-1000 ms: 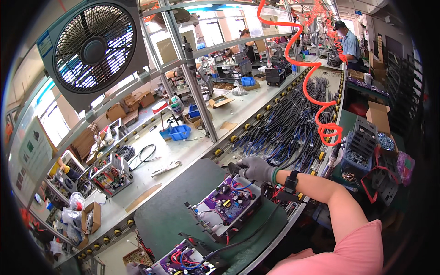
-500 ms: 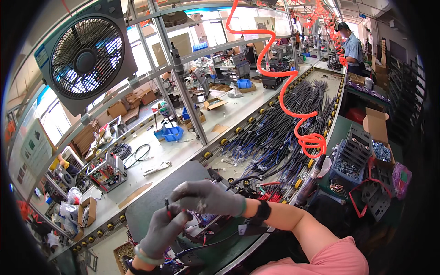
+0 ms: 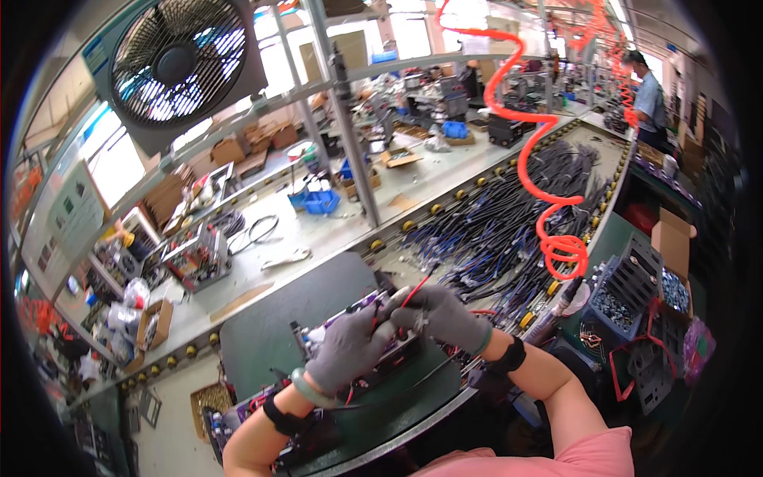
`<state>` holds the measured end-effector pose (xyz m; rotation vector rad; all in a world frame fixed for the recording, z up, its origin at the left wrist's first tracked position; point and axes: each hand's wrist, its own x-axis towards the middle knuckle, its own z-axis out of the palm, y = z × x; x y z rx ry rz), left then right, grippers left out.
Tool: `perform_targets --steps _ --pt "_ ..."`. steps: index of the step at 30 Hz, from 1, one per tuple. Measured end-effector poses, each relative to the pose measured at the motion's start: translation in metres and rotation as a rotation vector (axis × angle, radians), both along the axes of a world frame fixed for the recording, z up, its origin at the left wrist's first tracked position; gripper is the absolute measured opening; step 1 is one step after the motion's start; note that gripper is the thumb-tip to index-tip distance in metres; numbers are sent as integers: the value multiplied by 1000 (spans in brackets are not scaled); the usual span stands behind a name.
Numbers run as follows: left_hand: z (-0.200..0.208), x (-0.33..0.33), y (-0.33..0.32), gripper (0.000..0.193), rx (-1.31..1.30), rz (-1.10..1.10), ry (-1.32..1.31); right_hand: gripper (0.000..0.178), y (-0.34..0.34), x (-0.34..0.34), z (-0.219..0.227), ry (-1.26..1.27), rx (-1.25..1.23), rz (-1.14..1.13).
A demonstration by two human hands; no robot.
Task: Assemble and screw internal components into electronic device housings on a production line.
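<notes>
Low in the middle of the frame, your left hand [image 3: 347,347] and right hand [image 3: 438,316] pinch a red wire [image 3: 414,292] over the purple board [image 3: 367,327] on the counter [image 3: 280,312], not yet seated, I judge.

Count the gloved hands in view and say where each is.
2. The left hand and the right hand, both in grey gloves, meet over the purple board on the dark green mat, pinching a red wire.
</notes>
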<state>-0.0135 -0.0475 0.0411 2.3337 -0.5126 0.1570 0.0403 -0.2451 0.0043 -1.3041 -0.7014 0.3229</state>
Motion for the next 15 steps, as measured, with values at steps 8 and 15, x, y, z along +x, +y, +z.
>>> perform_targets --steps 8,15 --pt "-21 15 22 16 -182 74 2 16 20 30 13 -623 -298 -225" --pt "-41 57 57 36 -518 275 282 12 40 87 0 -829 -529 -147"
